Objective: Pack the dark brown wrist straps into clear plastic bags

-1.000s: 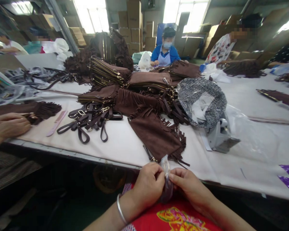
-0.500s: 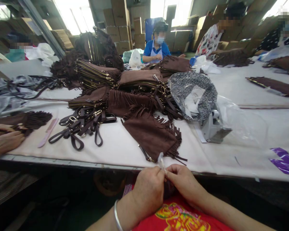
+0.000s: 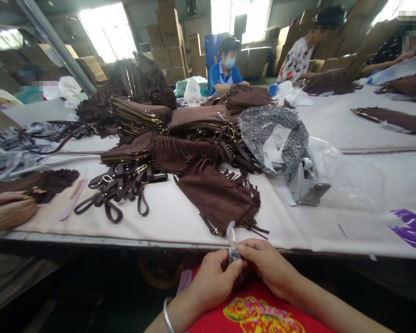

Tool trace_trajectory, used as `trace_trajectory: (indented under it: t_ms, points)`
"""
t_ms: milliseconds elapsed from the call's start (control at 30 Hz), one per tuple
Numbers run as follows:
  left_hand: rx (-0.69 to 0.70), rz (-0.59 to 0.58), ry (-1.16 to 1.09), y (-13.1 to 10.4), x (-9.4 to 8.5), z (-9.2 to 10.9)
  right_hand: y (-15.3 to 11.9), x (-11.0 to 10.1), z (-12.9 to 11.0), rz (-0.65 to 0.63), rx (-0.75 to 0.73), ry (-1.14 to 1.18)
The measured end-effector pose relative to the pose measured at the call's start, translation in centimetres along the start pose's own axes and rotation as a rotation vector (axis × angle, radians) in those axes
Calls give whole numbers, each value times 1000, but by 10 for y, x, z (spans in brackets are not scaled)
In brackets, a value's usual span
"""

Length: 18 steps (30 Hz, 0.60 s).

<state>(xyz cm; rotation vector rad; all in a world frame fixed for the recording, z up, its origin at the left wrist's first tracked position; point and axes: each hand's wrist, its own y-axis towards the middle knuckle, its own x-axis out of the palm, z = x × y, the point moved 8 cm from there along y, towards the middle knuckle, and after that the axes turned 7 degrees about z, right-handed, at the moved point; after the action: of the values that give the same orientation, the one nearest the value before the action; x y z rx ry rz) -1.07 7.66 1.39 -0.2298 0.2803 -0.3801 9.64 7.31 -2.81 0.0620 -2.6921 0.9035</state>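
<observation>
Just in front of the table's near edge, my left hand (image 3: 217,276) and my right hand (image 3: 261,259) meet over a small item in clear plastic wrap (image 3: 233,249). Fingers of both hands are pinched on it. Its twisted end sticks up, and a dark part shows through lower down; what is inside I cannot make out. Right beyond lies a brown fringed suede bag (image 3: 219,192), flat on the table, with a short strap and metal clasp (image 3: 211,224) at its near corner. To the left is a heap of dark brown wrist straps (image 3: 121,185) with gold buckles.
Stacked brown zipped bags (image 3: 199,118) fill the table's middle. A tape dispenser (image 3: 308,185) stands beside a grey knitted cloth bundle (image 3: 273,138). A pink comb (image 3: 72,201) lies near a co-worker's hands (image 3: 12,210) at left. Purple plastic (image 3: 412,230) sits at right.
My left hand has turned and its thumb now lies along the wrapped item, exposing more of it. My right hand stays close by. The co-worker's hands at left have shifted slightly.
</observation>
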Motion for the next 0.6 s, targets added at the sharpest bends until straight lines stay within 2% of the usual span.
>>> trace_trajectory:
  t_ms: [67,167,267,367,433,467,533,600]
  points:
    - [39,20,86,0,2,5,0,-1,-3,8,-27,-71]
    - [135,55,235,1,2,13,1,-4,-16,64,-107,-297]
    - [216,84,360,1,3,16,2,0,-33,101,-250,-576]
    - [235,92,378,1,6,15,3,3,-47,163,-386,-756]
    - [206,94,309,1,7,14,3,0,-47,196,-381,-735]
    - [171,90,244,2,8,13,3,-1,-43,180,-333,-667]
    - [58,74,43,3,8,8,1,1,-29,57,-179,-428]
    - [-68,30,-219,3,13,2,-7,12,-19,-131,-45,-158]
